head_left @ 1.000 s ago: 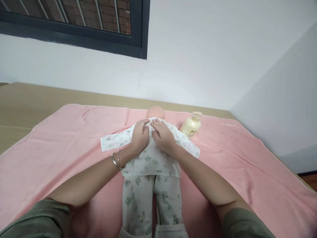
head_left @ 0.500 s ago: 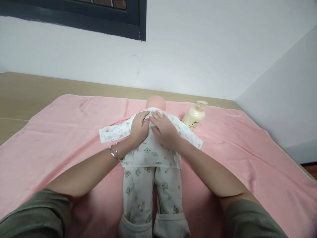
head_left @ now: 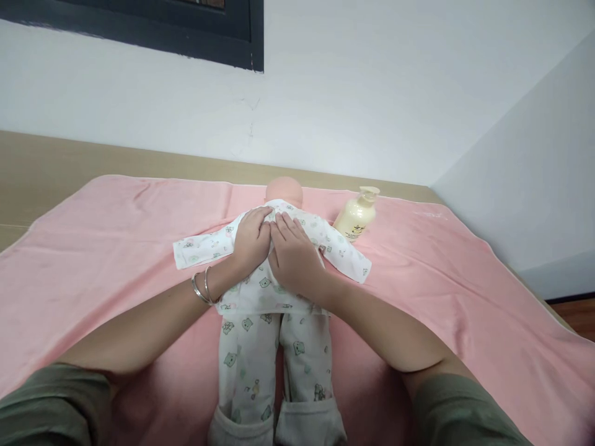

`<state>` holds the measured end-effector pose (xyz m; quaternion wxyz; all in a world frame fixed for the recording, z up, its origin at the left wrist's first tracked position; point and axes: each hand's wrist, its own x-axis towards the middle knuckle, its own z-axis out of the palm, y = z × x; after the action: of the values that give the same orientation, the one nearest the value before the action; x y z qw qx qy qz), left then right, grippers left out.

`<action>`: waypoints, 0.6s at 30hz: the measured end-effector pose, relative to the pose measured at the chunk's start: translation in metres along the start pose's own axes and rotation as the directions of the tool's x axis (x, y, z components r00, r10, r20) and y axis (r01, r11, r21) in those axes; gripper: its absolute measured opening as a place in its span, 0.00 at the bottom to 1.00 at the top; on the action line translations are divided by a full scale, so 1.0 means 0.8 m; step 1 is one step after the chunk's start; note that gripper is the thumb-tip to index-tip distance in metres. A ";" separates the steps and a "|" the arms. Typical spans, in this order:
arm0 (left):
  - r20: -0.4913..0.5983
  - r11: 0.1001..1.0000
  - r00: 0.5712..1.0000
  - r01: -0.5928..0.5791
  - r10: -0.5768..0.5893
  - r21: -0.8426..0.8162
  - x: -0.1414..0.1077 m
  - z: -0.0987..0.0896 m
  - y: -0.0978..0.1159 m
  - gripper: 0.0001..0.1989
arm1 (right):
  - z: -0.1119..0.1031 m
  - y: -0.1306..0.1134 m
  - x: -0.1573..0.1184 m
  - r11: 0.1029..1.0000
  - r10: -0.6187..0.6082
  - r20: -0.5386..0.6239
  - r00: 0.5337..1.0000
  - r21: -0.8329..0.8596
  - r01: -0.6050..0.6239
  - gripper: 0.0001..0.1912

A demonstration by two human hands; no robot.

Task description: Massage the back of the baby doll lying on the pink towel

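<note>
A baby doll (head_left: 284, 191) lies face down, its bald head pointing away from me. It wears a white long-sleeved top (head_left: 264, 285) and matching trousers (head_left: 248, 365), both printed with small green animals. On the left of its upper back rests my left hand (head_left: 252, 240), flat and open, with two silver bangles (head_left: 204, 286) at the wrist. My right hand (head_left: 296, 255) lies flat beside it on the right of the back, fingers stretched towards the doll's neck. The thumbs are close together near the spine. Neither hand grips anything.
A cream pump bottle (head_left: 357, 214) stands tilted-looking beside the doll's right-hand sleeve. Beneath everything spreads a pink blanket (head_left: 418, 297) over a pale wooden surface (head_left: 93, 155). Behind it rises a white wall (head_left: 344, 93) with a dark window frame (head_left: 209, 43).
My right hand has slid slightly down the doll's back, while my left hand stays at the upper back. The whole view has shifted a little, so things appear further left.
</note>
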<state>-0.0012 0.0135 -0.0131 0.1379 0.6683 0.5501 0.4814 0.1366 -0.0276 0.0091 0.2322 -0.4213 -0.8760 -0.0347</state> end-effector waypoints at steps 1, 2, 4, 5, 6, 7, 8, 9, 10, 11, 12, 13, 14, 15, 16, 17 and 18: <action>0.009 0.999 1.000 -0.023 0.022 0.029 0.000 0.000 0.001 0.23 | 0.000 0.005 0.004 0.999 -0.004 0.021 1.000 0.032 0.003 0.29; 0.017 0.997 0.999 -0.046 0.045 0.059 -0.001 -0.001 0.002 0.23 | 0.000 0.013 0.010 0.998 0.002 0.050 0.999 0.063 -0.005 0.29; 0.031 0.991 0.996 -0.083 0.080 0.107 -0.001 -0.001 0.004 0.24 | -0.001 0.033 0.024 0.992 0.044 0.113 0.993 0.113 -0.057 0.30; 0.039 0.989 0.995 -0.092 0.088 0.117 -0.002 -0.001 0.005 0.24 | -0.002 0.043 0.031 0.987 0.080 0.137 0.987 0.127 -0.098 0.30; 0.047 0.988 0.995 -0.093 0.088 0.120 -0.001 -0.001 0.005 0.24 | -0.003 0.051 0.036 0.981 0.118 0.151 0.981 0.134 -0.138 0.31; 0.054 0.989 0.995 -0.087 0.081 0.117 -0.001 -0.001 0.005 0.24 | -0.004 0.056 0.039 0.975 0.152 0.154 0.976 0.136 -0.173 0.31; 0.060 0.991 0.996 -0.075 0.069 0.109 0.000 -0.001 0.006 0.24 | -0.004 0.059 0.041 0.972 0.177 0.148 0.973 0.129 -0.197 0.32; 0.067 0.993 0.996 -0.063 0.056 0.101 0.000 -0.001 0.005 0.24 | -0.004 0.058 0.040 0.970 0.200 0.131 0.971 0.113 -0.215 0.32; 0.070 0.994 0.997 -0.051 0.044 0.093 0.001 -0.001 0.005 0.24 | -0.004 0.055 0.037 0.970 0.217 0.109 0.970 0.087 -0.227 0.32; 0.069 0.996 0.997 -0.041 0.035 0.085 0.002 -0.001 0.005 0.23 | -0.003 0.049 0.033 0.972 0.223 0.082 0.971 0.055 -0.228 0.31; 0.066 0.996 0.997 -0.033 0.028 0.078 0.002 -0.001 0.004 0.23 | -0.003 0.042 0.027 0.975 0.218 0.052 0.974 0.021 -0.220 0.31; 0.063 0.997 0.998 -0.030 0.025 0.073 0.003 0.000 0.004 0.23 | -0.002 0.033 0.020 0.980 0.198 0.026 0.980 -0.012 -0.198 0.30; 0.064 0.997 0.998 -0.030 0.025 0.071 0.004 0.000 0.003 0.23 | -0.002 0.024 0.013 0.985 0.165 0.006 0.986 -0.040 -0.165 0.30; 0.067 0.997 0.997 -0.030 0.026 0.072 0.005 0.000 0.002 0.23 | -0.002 0.015 0.007 0.990 0.127 -0.008 0.992 -0.058 -0.127 0.29; 0.074 0.997 0.997 -0.032 0.026 0.075 0.005 0.000 0.001 0.23 | -0.002 0.008 0.003 0.994 0.091 -0.015 0.996 -0.065 -0.092 0.29; 0.086 0.996 0.996 -0.035 0.028 0.081 0.006 0.000 0.000 0.23 | -0.002 0.004 0.000 0.996 0.066 -0.013 0.998 -0.058 -0.067 0.29; 0.098 0.996 0.995 -0.037 0.029 0.087 0.006 0.000 0.000 0.24 | -0.003 0.002 0.000 0.998 0.056 -0.001 0.998 -0.037 -0.056 0.29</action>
<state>-0.0016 0.0179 -0.0108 0.1267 0.7054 0.5524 0.4257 0.1388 -0.0271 0.0106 0.2250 -0.4497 -0.8632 -0.0445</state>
